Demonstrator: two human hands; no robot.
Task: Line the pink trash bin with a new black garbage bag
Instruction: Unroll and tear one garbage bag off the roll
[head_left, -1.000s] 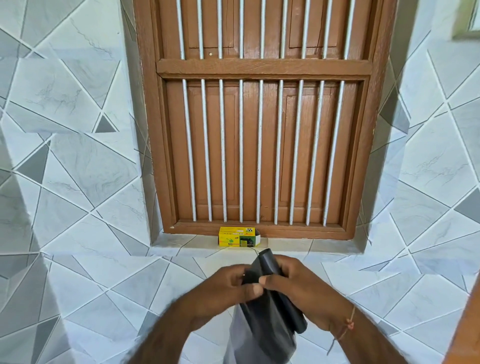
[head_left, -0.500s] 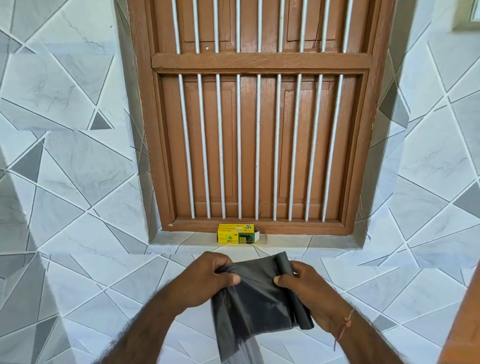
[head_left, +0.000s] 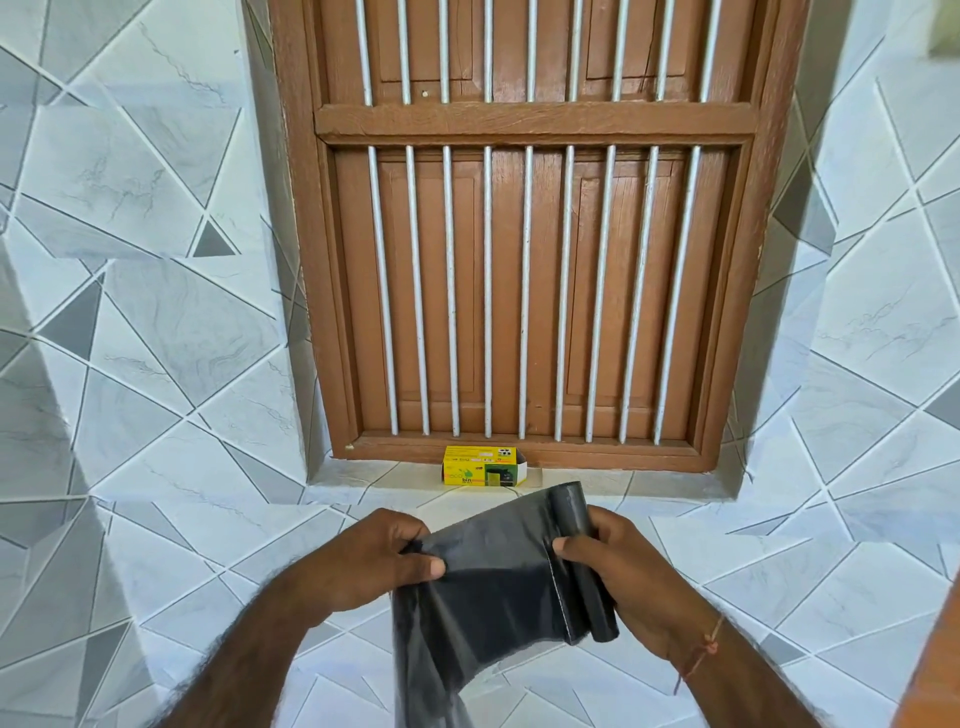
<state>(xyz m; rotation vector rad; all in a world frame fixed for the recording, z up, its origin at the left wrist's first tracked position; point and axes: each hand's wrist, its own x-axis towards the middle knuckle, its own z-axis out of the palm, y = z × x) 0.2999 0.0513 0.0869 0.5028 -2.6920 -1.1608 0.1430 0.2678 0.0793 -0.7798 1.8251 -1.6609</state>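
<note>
A roll of black garbage bags (head_left: 584, 566) is held in front of me, low in the view. My right hand (head_left: 628, 577) grips the rolled part. My left hand (head_left: 371, 561) pinches the free end of the black bag (head_left: 488, 587), which is stretched flat between the two hands, and its loose lower part hangs down out of view. The pink trash bin is not in view.
A small yellow garbage-bag box (head_left: 483, 466) sits on the tiled sill (head_left: 649, 483) below a brown wooden window (head_left: 530, 249) with white bars. Grey and white tiled walls (head_left: 156, 322) lie on both sides. A brown edge (head_left: 935, 665) shows at the lower right.
My hands have moved apart, unrolling a wider stretch of black bag from the roll. One second ago they were close together on the roll.
</note>
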